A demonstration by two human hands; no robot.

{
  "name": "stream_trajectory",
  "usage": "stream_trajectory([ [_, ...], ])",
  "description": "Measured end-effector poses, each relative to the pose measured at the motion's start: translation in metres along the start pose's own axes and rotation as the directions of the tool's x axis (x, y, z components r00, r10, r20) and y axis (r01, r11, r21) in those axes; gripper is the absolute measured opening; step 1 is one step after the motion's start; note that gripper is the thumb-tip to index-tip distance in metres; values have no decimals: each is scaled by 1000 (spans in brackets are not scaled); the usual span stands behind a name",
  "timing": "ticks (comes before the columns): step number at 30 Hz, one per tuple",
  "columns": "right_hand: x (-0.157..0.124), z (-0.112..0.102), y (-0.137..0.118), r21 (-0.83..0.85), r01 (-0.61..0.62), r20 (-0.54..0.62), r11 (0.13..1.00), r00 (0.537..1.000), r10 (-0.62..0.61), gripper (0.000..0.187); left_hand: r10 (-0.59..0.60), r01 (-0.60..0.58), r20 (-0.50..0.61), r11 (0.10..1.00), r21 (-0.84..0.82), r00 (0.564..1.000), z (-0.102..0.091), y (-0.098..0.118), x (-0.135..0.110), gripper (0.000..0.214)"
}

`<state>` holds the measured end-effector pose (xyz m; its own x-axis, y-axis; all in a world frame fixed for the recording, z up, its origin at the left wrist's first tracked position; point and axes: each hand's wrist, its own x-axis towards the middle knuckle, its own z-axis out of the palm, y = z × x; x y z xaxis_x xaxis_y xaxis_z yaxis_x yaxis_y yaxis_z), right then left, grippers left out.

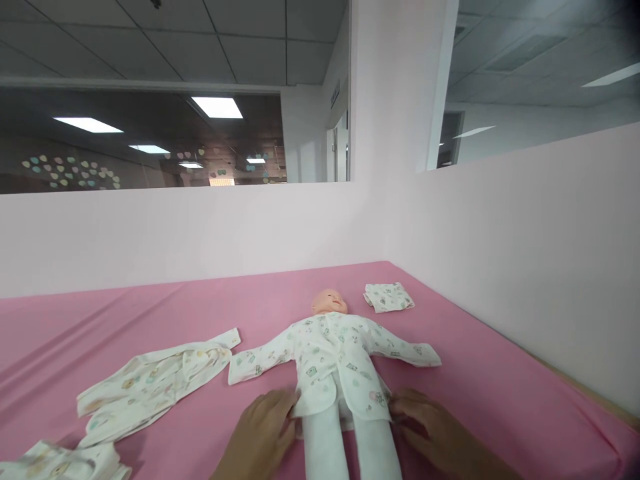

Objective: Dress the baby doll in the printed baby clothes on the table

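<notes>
A baby doll (pixel 330 302) lies on its back on the pink sheet, its head toward the far wall. It wears a white printed baby jacket (pixel 325 360) with both sleeves spread out, and white leggings (pixel 327 443). My left hand (pixel 265 430) pinches the jacket's lower hem at the left side. On the opposite side my right hand (pixel 433 427) has its thumb and fingers closed at the right corner of the hem. The jacket's front edges meet at the chest and part lower down. The feet are cut off by the picture's lower edge.
A second printed baby jacket (pixel 160 380) lies spread to the left, near the doll's sleeve. Another printed garment (pixel 65 461) sits at the lower left, and a folded printed cloth (pixel 389 297) beyond the doll's right. White walls (pixel 200 233) with windows border the pink sheet (pixel 500 380).
</notes>
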<state>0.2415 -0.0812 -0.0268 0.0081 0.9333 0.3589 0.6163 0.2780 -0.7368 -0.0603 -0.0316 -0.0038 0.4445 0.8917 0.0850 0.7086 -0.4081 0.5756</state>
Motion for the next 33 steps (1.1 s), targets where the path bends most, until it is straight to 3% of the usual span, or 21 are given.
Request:
stream_trajectory([
  [3, 9, -4, 1, -4, 44, 210, 999, 977, -42, 24, 50, -39, -77, 988, 147, 996, 10, -14, 9, 25],
  [6, 25, -7, 5, -127, 36, 224, 991, 974, -7, 30, 19, 12, -160, 982, 190, 987, 2, -16, 24, 28],
  [12, 78, 0, 22, -341, 58, 24, 938, 998, -53, 24, -73, 114, -271, 984, 140, 960, -23, 4, 72, 27],
  [16, 111, 16, 38, -443, -70, -118, 894, 993, 19, 19, 2, 81, -331, 969, 235, 943, -11, 17, 105, 33],
  [19, 118, 25, 47, -514, -188, -194, 837, 976, 100, 19, -63, 164, -363, 953, 256, 930, 0, 13, 119, 34],
  [24, 105, 24, 58, -651, -224, -220, 725, 970, 102, 21, -220, 346, -392, 893, 287, 893, -3, -16, 119, 30],
  [28, 91, 19, 67, -710, -181, -188, 681, 980, 65, 18, -217, 342, -373, 886, 313, 902, -7, -32, 108, 32],
  [30, 85, 20, 67, -674, -159, -168, 721, 984, 61, 19, -184, 283, -334, 918, 277, 924, -6, -34, 101, 31],
  [33, 80, 21, 59, -485, -150, -137, 861, 986, 95, 18, -140, 178, -280, 978, 114, 950, -6, -29, 92, 29],
])
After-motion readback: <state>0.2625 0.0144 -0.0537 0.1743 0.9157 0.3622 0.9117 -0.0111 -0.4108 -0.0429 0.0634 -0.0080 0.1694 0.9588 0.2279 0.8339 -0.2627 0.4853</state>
